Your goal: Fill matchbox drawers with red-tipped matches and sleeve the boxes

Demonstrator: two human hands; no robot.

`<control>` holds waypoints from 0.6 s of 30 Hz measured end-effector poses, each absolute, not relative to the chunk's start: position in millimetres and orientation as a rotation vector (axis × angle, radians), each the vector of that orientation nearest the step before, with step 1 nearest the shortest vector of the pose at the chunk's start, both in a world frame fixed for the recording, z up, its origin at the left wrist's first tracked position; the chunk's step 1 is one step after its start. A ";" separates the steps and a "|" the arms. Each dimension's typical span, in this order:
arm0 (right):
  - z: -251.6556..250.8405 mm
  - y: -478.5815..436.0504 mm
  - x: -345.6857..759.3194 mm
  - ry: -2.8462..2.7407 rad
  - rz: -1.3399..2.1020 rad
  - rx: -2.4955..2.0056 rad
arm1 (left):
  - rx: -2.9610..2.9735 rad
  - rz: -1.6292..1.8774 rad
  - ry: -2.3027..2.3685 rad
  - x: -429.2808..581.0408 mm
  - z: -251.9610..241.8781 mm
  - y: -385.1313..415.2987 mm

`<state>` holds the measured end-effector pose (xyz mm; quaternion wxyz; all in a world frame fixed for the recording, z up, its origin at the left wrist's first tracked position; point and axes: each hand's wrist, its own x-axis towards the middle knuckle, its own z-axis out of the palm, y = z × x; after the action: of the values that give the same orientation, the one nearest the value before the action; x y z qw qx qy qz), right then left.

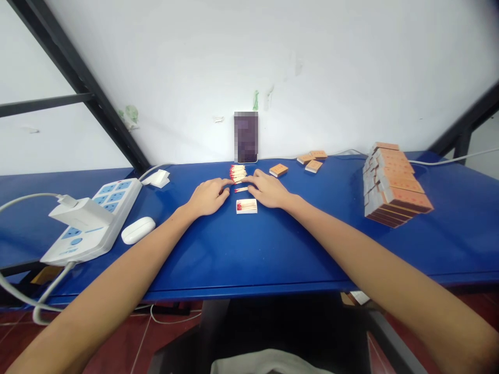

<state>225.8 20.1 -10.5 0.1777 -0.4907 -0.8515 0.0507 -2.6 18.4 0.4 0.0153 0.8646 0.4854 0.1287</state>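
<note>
A pile of red-tipped matches [237, 173] lies on the blue table [249, 249] near the wall. My left hand [208, 196] rests palm down just left of the pile, its fingers stretched toward the matches. My right hand [267, 189] lies on the other side, fingertips touching the pile's right edge. Between the two hands a single match [241, 190] lies apart, and an open tray of matches [247, 206] sits in front of it. Neither hand grips anything that I can see.
A stack of orange matchboxes [392, 184] stands at the right. Loose matchboxes [278, 169] and others [313, 159] lie behind my right hand. A phone [246, 137] leans on the wall. A power strip [93, 218] and a white case [138, 229] sit at the left.
</note>
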 end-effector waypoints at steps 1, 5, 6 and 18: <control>-10.5 20.4 225.7 -2.421 0.139 -1.386 | 2.690 0.396 1.515 -2.5 0.3 18.9; -10.4 21.7 225.5 -2.435 0.143 -1.378 | 2.670 0.395 1.533 -1.5 0.7 19.4; -10.3 21.8 225.6 -2.432 0.146 -1.376 | 2.667 0.399 1.530 -1.2 0.9 19.2; -15.8 24.2 227.8 -2.357 0.183 -1.170 | 2.661 0.612 1.341 -3.5 -6.8 23.9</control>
<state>227.8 24.2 -15.8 0.2491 -0.4295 -0.8654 0.0671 -3.5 23.9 -6.8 0.0496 0.8737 0.4402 0.2009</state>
